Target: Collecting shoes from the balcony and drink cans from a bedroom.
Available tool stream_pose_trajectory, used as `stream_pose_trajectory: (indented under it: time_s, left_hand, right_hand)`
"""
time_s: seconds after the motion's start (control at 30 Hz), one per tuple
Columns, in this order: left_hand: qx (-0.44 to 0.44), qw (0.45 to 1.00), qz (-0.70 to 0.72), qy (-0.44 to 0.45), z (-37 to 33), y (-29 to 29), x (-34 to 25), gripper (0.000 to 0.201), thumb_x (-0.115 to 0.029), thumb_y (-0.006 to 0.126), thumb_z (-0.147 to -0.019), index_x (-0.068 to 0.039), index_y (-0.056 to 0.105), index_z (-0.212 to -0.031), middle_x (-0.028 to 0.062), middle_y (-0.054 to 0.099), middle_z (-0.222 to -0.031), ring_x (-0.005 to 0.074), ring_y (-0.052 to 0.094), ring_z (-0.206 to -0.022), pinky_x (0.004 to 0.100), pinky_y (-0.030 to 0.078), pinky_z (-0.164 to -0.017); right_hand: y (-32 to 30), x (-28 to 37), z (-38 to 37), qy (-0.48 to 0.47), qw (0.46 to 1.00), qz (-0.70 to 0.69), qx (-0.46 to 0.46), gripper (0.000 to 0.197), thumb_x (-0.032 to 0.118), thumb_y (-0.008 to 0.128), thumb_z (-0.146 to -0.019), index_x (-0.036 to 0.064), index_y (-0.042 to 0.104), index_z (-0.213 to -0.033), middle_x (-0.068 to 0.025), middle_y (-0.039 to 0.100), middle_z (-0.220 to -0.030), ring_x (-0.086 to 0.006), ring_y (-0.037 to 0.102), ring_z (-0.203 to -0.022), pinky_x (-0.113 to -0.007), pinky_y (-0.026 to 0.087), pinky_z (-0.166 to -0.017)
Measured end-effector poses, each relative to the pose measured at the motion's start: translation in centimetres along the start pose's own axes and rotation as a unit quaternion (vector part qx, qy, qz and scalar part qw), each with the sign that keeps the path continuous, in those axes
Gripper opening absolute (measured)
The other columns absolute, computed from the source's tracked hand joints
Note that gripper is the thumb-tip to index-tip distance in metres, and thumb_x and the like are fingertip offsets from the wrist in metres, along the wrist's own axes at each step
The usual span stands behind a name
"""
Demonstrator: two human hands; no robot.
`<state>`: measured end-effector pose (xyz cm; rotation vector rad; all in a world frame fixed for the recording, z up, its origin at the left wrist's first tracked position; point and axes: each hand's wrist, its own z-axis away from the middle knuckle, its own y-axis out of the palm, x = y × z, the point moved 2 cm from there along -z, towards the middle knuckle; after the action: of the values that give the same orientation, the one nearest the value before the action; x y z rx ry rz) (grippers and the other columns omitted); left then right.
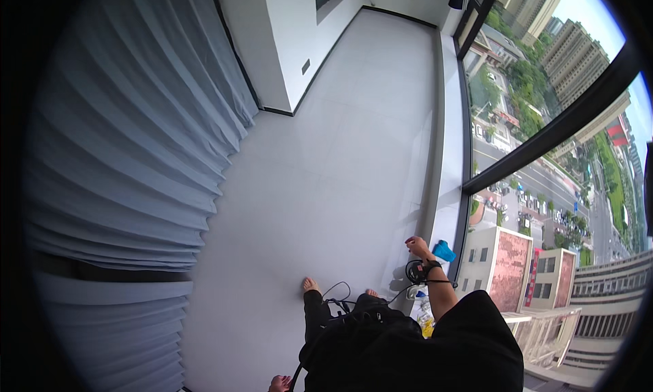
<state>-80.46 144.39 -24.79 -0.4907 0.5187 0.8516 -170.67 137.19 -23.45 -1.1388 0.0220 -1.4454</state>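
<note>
My right hand (417, 246) hangs beside the low window ledge, its fingers loosely bent and apart, with nothing visible in them. A black strapped device with a cable (417, 271) sits at that wrist. Close by on the ledge lies a crumpled blue cloth (443, 250). At the bottom edge, my left hand (279, 384) is partly cut off by the picture. Its fingers are slightly bent, and I see nothing held there. Black cables (343, 301) hang in front of my dark clothes, near my bare feet.
Pale grey floor (326, 174) stretches ahead to a far wall. Long grey-blue curtains (136, 133) line the left, and a white wall corner (279, 52) juts out beyond them. Large black-framed windows (544, 154) run along the right. Yellow and white items (426, 318) lie by the ledge.
</note>
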Motion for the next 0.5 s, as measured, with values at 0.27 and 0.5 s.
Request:
stream_pose_trajectory:
  time_s: [0.27, 0.5]
  left_hand:
    - [-0.054, 0.989, 0.015, -0.140, -34.0, -0.6, -40.1, 0.021, -0.020, 0.050, -0.091, -0.003, 0.055, -0.102, 0.0107, 0.062, -0.079, 0.0276, 0.065, -0.074, 0.0384, 0.053, -0.067]
    - [0.082, 0.938, -0.324, -0.090, -50.4, 22.4, -59.9, 0.017, -0.015, 0.052, -0.093, -0.001, 0.056, -0.102, 0.0121, 0.064, -0.073, 0.0228, 0.064, -0.058, 0.0315, 0.053, -0.052]
  right_hand:
    - [-6.0, -22.3, 7.5, 0.218, 0.956, -0.049, -0.190, 0.024, 0.017, 0.063, -0.076, 0.0012, 0.073, -0.091, -0.0250, 0.070, -0.092, -0.0391, 0.068, -0.093, -0.044, 0.054, -0.084]
    - [-2.0, -35.3, 3.0, 0.424, 0.759, -0.433, -0.238, 0.016, 0.008, 0.060, -0.082, -0.0033, 0.065, -0.091, -0.0134, 0.068, -0.072, -0.0199, 0.068, -0.057, -0.032, 0.056, -0.052]
